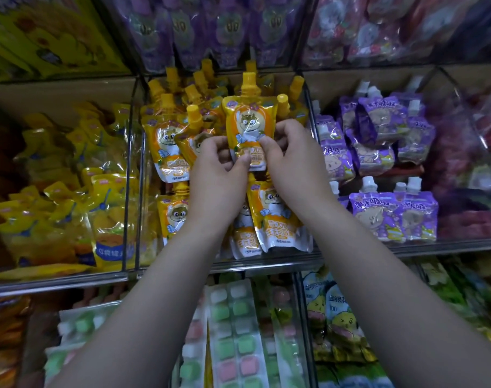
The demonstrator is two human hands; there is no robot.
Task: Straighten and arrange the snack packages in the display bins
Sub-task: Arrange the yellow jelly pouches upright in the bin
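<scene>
An orange spouted snack pouch (248,119) with a cartoon squirrel stands upright over the middle clear bin (266,263). Both hands hold it by its lower half. My left hand (219,166) grips its lower left edge with curled fingers. My right hand (289,155) pinches its lower right edge, thumb on the front. Several more orange pouches (165,147) lie behind and below it in the same bin, some tilted, with yellow caps pointing up.
Left bin holds yellow bags (109,219). Right bin holds purple spouted pouches (378,135). The shelf below carries trays of pastel candy blocks (233,331) and green-yellow pouches (336,317). The upper shelf carries purple bags (210,29).
</scene>
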